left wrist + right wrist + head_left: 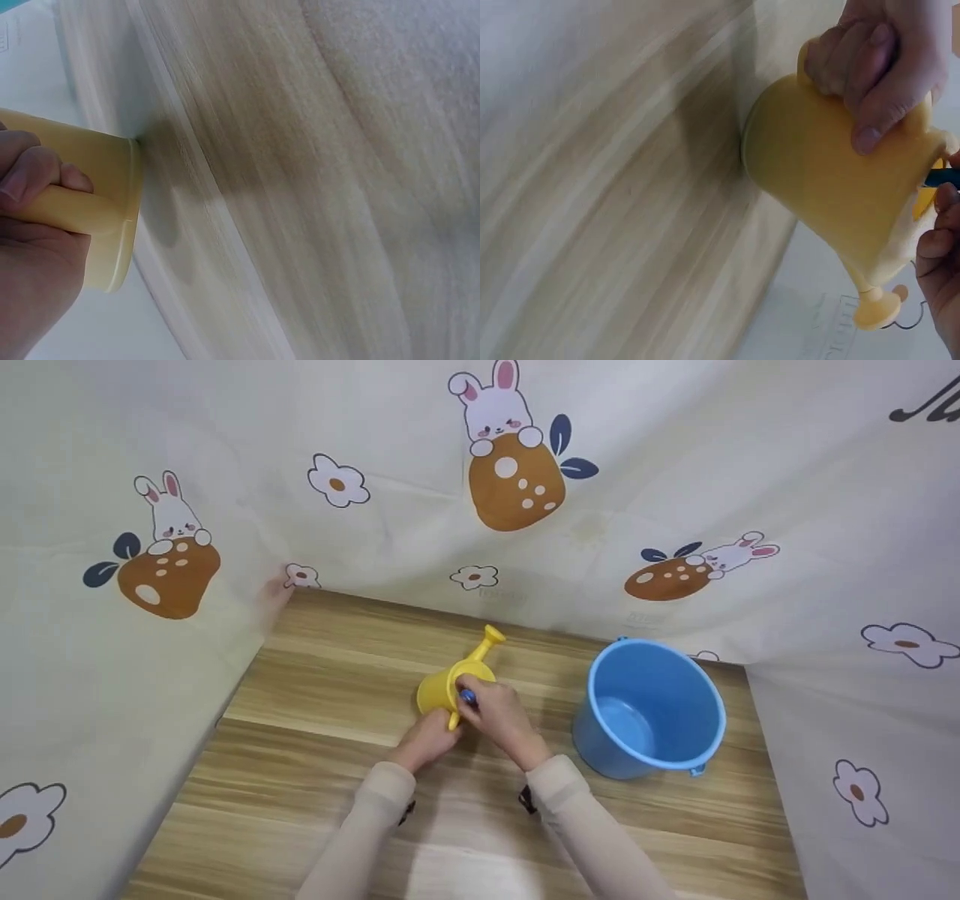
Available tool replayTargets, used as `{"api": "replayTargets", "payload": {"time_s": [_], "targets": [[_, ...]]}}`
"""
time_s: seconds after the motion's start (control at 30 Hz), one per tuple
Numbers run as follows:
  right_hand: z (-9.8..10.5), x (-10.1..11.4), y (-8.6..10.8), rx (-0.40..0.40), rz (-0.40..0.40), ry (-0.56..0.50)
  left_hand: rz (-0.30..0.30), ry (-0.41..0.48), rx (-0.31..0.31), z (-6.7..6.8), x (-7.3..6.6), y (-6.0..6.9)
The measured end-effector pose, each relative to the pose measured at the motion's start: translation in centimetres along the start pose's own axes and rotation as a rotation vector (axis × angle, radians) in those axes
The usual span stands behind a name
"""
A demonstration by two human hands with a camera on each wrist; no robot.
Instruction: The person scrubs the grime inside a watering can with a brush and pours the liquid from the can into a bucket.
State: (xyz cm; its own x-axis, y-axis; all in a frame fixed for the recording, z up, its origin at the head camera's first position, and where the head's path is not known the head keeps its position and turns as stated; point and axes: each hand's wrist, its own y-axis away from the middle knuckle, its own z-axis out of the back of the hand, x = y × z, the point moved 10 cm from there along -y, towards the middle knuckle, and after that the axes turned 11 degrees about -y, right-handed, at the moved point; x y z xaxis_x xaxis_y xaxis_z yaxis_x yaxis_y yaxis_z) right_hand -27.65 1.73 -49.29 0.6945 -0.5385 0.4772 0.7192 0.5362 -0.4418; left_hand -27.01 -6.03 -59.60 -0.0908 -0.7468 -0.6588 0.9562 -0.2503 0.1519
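A yellow watering can (437,691) leans over the wooden surface, its spout pointing away. My left hand (427,740) grips the can's handle (71,210), fingers curled round it in the left wrist view. At the can's top opening, my right hand (504,714) pinches a blue stick-like thing (469,697). In the right wrist view its darker length (943,178) lies across the opening, between thumb and fingers. Its lower part is hidden, so its kind does not show. I cannot tell whether the can's base touches the wood.
To the right of the hands stands a blue bucket (628,727), with nothing visible inside. Pale cloth (390,540) printed with rabbits and flowers rises behind and at both sides. The wooden surface (300,787) extends toward the front.
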Motion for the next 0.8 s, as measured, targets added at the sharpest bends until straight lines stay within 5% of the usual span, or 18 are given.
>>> {"api": "replayTargets", "payload": {"time_s": [0.33,0.8], "targets": [[1.5,0.0,0.4,-0.043,0.012,-0.037,0.025,0.007,-0.012,0.1,0.0,-0.3],[2.3,2.6,1.1,-0.067,0.163,0.114,-0.023,-0.099,-0.053,0.5,-0.8,-0.3]]}}
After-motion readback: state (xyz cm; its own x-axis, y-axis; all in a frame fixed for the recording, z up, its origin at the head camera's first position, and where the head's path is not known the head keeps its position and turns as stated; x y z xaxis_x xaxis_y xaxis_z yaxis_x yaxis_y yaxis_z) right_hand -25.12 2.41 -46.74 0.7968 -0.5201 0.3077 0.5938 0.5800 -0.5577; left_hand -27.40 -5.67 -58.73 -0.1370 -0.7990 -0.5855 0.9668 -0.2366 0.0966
